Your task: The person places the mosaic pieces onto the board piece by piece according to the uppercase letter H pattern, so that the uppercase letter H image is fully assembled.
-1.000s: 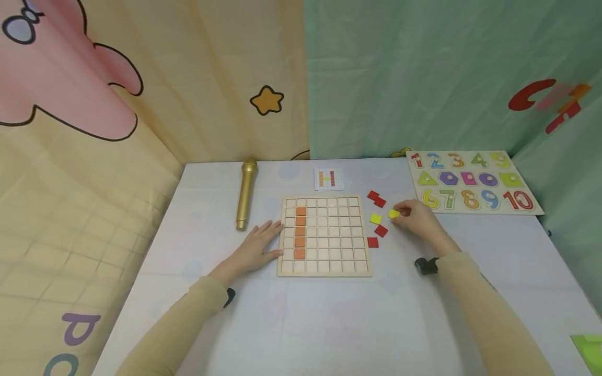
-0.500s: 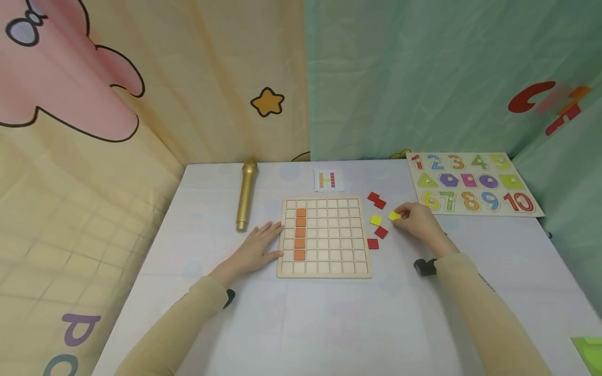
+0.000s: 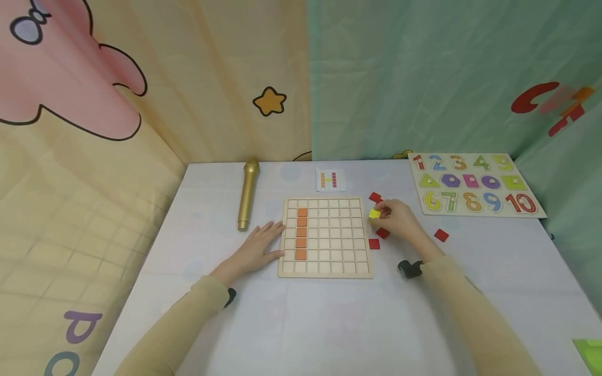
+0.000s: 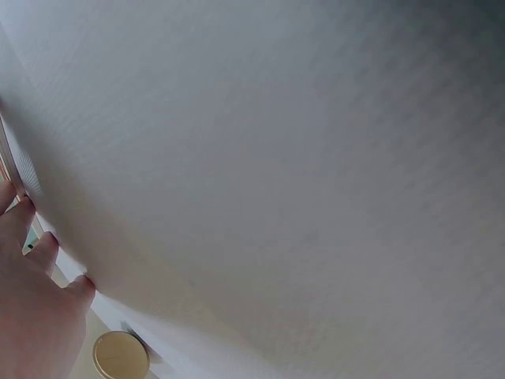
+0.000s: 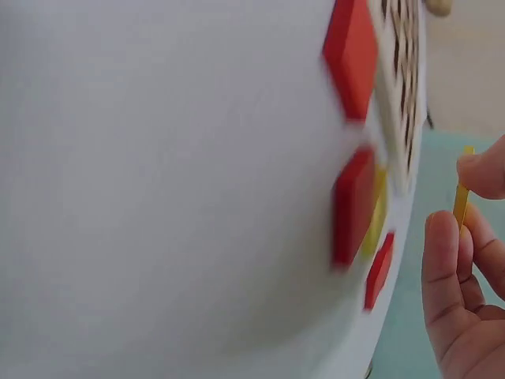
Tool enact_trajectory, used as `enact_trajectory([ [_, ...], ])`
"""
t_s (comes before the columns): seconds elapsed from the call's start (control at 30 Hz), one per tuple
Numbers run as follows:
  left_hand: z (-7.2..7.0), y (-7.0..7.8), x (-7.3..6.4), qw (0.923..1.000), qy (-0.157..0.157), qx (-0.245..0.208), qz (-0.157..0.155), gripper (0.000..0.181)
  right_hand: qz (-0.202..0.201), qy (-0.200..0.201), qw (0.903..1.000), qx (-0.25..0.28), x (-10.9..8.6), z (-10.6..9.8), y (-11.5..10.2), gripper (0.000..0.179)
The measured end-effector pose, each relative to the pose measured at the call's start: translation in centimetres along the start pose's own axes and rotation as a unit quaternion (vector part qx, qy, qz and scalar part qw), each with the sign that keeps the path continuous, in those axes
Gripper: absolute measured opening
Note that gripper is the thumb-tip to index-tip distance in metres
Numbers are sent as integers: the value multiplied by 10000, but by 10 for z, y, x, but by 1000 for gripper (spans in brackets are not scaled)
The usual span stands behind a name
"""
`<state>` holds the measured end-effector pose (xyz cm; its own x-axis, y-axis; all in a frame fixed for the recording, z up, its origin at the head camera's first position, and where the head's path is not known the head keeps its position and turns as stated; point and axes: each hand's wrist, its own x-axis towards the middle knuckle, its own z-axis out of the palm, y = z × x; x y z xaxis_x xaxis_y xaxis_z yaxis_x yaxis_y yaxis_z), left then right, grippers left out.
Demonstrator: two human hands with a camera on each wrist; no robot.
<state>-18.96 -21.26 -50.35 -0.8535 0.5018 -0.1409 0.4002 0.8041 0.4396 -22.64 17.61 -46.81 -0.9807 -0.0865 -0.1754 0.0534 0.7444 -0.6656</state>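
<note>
My right hand (image 3: 398, 220) pinches a thin yellow square tile (image 5: 461, 204) between thumb and fingers, raised over the loose tiles right of the wooden grid board (image 3: 336, 273). Beneath it on the table, another yellow tile (image 5: 380, 207) shows partly behind a red tile (image 5: 355, 209) in the right wrist view. Orange tiles (image 3: 301, 232) fill a vertical run in the board's second column from the left. At the board's left edge, my left hand (image 3: 254, 249) lies flat with fingers spread, fingertips touching the rim.
Several red tiles (image 3: 373, 244) lie beside the board, with one red tile (image 3: 441, 235) farther right. Behind the board is a small pattern card (image 3: 331, 180). A gold microphone (image 3: 246, 198) lies back left, a number puzzle board (image 3: 477, 184) back right.
My right hand has moved left toward the board with the yellow tile. A red tile that the right hand and wrist covered now shows. My left hand has stayed put.
</note>
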Motion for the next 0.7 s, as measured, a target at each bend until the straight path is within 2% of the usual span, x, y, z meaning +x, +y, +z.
enact_trajectory([
  [0.4,-1,0,2,10000,-38,12,9,75,-967,-580,9930,358,2,50,-62,30],
  [0.7,-1,0,2,10000,-56,32,-26,75,-1216,-972,9876,198,9,80,-85,28],
])
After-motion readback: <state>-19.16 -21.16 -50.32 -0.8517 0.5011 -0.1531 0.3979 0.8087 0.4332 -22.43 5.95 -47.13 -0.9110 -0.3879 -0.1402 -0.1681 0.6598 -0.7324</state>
